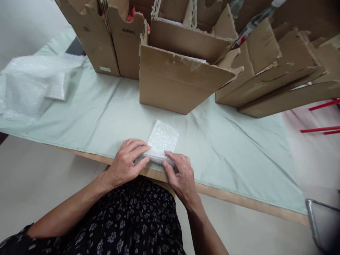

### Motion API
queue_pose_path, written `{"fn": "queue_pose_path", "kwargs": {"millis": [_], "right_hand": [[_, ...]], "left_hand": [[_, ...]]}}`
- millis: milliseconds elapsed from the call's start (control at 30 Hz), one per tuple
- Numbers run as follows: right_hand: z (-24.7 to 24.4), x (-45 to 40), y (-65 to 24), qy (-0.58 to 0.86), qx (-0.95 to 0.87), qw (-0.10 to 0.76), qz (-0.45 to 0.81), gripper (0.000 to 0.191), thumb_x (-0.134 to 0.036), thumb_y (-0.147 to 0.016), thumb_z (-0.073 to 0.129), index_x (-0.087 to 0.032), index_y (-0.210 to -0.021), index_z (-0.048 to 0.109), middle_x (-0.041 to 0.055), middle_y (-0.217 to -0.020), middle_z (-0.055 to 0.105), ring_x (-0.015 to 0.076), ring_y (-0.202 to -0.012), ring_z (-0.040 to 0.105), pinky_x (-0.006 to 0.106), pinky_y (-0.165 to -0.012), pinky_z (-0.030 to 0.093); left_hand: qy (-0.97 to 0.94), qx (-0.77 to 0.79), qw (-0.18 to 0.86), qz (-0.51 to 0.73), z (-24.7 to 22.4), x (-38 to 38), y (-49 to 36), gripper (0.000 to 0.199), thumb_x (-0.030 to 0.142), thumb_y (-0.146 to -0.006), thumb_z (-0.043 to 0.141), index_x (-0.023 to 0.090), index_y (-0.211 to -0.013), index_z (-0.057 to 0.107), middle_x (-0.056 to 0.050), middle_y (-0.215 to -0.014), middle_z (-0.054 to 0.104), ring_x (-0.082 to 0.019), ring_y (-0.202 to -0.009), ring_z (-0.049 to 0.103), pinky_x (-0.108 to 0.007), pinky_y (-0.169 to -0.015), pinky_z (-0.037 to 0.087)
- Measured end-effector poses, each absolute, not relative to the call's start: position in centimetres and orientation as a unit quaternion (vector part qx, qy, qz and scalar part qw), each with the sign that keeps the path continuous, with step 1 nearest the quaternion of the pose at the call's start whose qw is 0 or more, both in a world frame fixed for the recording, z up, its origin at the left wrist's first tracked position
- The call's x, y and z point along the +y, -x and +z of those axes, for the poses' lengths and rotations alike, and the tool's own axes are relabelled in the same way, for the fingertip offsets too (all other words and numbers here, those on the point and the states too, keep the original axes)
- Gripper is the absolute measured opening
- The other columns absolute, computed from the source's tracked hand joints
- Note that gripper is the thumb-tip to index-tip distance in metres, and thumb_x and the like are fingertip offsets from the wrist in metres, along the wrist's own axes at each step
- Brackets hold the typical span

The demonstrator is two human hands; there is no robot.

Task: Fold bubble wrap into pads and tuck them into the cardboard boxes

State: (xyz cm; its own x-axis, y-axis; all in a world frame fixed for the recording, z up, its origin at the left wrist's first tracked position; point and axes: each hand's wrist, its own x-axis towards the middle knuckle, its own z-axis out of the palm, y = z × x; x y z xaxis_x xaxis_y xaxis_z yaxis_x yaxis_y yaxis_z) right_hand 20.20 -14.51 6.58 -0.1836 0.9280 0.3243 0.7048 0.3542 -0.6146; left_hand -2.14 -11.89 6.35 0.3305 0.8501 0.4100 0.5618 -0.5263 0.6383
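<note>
A small flat piece of bubble wrap lies at the front of the cloth-covered table, its near end folded or bulged up. My left hand grips the near left corner between thumb and fingers. On the near right corner, my right hand does the same, thumb toward the table edge and fingers on top. Whether anything is wrapped inside the bubble wrap, I cannot tell.
A pale green cloth covers the table. Along the back stand several cardboard boxes with open tops. A pile of bubble wrap sits at the left. Clear bottles show among the boxes, and a metal frame is at the lower right.
</note>
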Motion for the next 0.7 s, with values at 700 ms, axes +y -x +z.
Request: {"fn": "queue_pose_path", "kwargs": {"millis": [700], "right_hand": [[6.9,-13.9,-19.3,0.575,-0.647,0.393,0.310,0.028,-0.034,-0.099,0.061,-0.023,-0.122,0.072,0.0072,-0.113,0.078,0.0235,-0.098,0.072,0.038,-0.086,0.057]], "left_hand": [[-0.380,0.447,0.657,0.474,6.9,-12.5,-1.3,0.058,0.033,-0.086,0.076,0.016,-0.137,0.056,-0.012,-0.128,0.068,-0.025,-0.119,0.066,-0.039,-0.105,0.052]]}}
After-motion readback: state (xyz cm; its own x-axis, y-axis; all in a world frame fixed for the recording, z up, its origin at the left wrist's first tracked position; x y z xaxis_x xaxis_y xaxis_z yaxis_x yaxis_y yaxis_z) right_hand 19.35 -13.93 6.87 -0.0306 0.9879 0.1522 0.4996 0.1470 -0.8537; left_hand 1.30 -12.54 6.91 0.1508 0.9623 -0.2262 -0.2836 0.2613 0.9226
